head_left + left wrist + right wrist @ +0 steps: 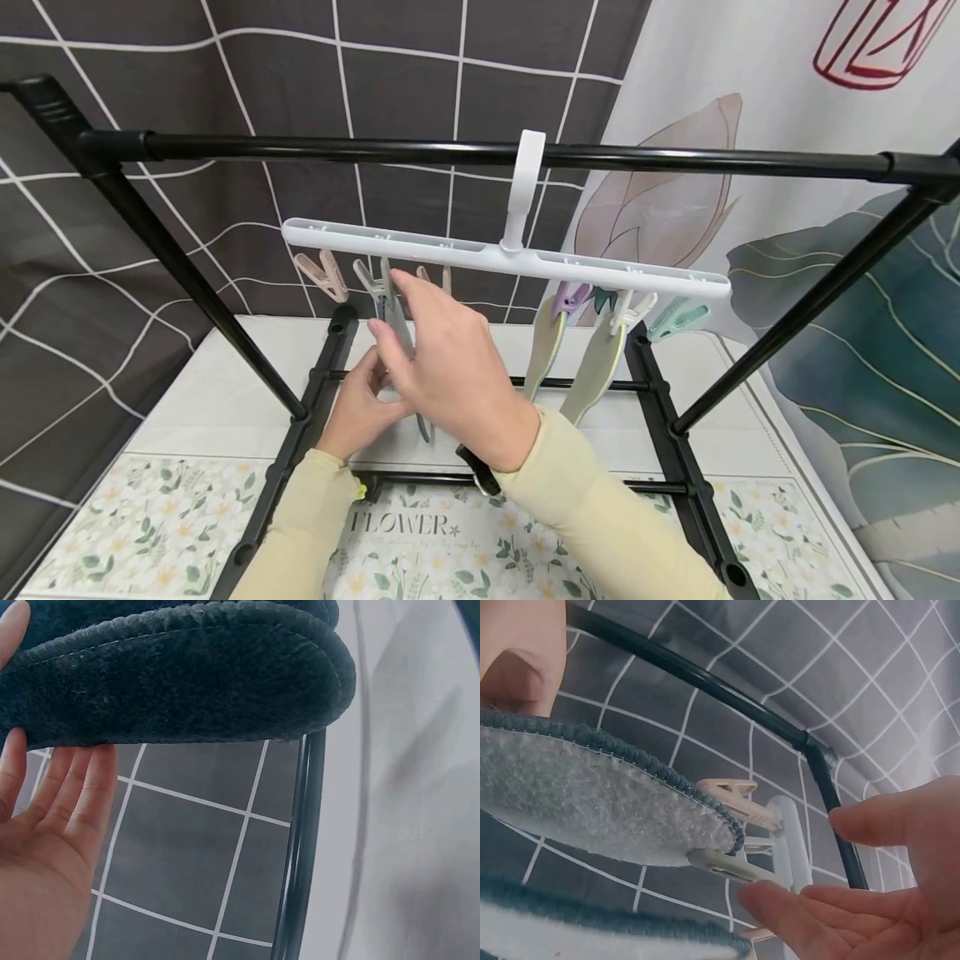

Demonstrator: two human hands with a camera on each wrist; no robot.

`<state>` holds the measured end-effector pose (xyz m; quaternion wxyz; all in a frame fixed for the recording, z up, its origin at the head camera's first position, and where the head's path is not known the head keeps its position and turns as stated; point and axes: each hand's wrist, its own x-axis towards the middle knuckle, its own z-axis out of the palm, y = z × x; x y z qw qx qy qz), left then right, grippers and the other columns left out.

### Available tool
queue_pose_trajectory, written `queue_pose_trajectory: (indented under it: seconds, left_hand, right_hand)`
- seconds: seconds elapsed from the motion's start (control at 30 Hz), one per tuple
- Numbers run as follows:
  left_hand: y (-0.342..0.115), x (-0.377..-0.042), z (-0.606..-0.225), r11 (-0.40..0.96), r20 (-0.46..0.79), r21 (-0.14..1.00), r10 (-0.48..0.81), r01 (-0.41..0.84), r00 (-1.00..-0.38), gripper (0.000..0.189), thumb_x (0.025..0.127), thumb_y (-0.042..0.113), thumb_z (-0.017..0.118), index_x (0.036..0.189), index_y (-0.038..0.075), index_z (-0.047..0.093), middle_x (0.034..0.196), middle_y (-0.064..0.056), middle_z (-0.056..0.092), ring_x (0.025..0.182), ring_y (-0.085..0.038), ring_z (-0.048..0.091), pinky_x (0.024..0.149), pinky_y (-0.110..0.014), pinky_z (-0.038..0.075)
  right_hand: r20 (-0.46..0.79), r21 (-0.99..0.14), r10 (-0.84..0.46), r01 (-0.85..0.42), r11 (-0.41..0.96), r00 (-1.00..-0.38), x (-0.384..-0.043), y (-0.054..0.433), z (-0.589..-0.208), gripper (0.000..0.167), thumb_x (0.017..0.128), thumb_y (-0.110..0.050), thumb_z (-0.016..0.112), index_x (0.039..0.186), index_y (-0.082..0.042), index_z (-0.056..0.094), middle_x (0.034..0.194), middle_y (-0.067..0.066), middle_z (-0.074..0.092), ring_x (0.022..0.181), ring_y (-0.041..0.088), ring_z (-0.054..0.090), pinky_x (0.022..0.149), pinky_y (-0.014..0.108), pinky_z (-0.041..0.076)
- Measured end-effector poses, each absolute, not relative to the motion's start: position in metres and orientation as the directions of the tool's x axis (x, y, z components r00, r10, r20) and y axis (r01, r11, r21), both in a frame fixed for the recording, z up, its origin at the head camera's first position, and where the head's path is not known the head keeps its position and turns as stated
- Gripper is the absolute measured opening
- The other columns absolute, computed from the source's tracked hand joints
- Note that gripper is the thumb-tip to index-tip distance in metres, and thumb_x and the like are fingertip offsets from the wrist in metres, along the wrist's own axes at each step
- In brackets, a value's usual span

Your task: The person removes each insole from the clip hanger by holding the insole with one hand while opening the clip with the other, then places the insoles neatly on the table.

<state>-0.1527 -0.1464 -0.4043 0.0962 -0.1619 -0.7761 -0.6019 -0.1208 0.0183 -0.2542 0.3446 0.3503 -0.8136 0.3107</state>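
A white clip hanger (450,250) hangs by its hook from a black bar. Near its left end, a fuzzy dark teal insole (187,682) with a pale underside hangs in a grey clip (731,866). My left hand (360,417) holds this insole lower down, thumb on one side and fingers along the other edge. Beside the grey clip is my right hand (457,367), thumb and fingers spread apart, one fingertip right at the clip's end. A second teal-edged insole (607,934) hangs close by in the right wrist view.
Two yellow-green insoles (592,375) hang on the right under a purple clip (572,298) and a white clip (632,310). A mint clip (677,317) and a pink clip (324,275) sit near the hanger's ends. The black rack (337,150) frames both arms above a floral mat (165,525).
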Motion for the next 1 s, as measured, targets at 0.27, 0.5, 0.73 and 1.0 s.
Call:
queue_pose_trajectory:
  seconds: [0.27,0.5,0.73,1.0]
  left_hand:
    - [-0.146,-0.152,-0.404,0.209,0.348,0.904,0.146,0.373,-0.926,0.068,0.076,0.000,0.084,0.136,0.005,0.054,0.128,-0.007,0.062,0.112,-0.014,0.061,0.102,-0.029,0.048]
    - [-0.145,-0.151,-0.404,0.227,0.349,0.898,0.152,0.376,-0.925,0.072,0.077,0.001,0.084,0.142,0.006,0.051,0.136,-0.006,0.060,0.123,-0.016,0.057,0.106,-0.032,0.045]
    - [-0.144,-0.151,-0.405,0.241,0.358,0.893,0.133,0.380,-0.924,0.072,0.078,0.003,0.082,0.142,0.005,0.051,0.137,-0.008,0.059,0.130,-0.023,0.053,0.111,-0.040,0.041]
    - [-0.142,-0.150,-0.405,0.272,0.346,0.893,0.091,0.358,-0.934,0.065,0.075,0.006,0.082,0.135,0.006,0.058,0.131,-0.008,0.064,0.124,-0.021,0.055,0.106,-0.043,0.044]
  right_hand:
    - [0.812,-0.196,-0.312,-0.734,0.650,-0.493,-0.123,0.007,-0.250,0.035,0.095,-0.014,0.069,0.118,0.012,0.064,0.103,0.017,0.073,0.079,0.026,0.072,0.068,0.037,0.061]
    - [0.812,-0.167,-0.286,-0.672,0.722,-0.509,-0.124,-0.002,-0.248,0.027,0.096,-0.017,0.069,0.108,0.007,0.068,0.089,0.011,0.072,0.072,0.022,0.071,0.060,0.034,0.059]
    - [0.830,-0.155,-0.255,-0.644,0.749,-0.496,-0.126,-0.009,-0.247,0.023,0.093,-0.021,0.073,0.088,-0.002,0.063,0.063,0.002,0.055,0.053,0.018,0.060,0.047,0.031,0.052]
    - [0.845,-0.152,-0.228,-0.625,0.765,-0.484,-0.131,-0.016,-0.251,0.027,0.091,-0.025,0.076,0.084,-0.004,0.060,0.059,0.001,0.051,0.051,0.019,0.058,0.044,0.031,0.049]
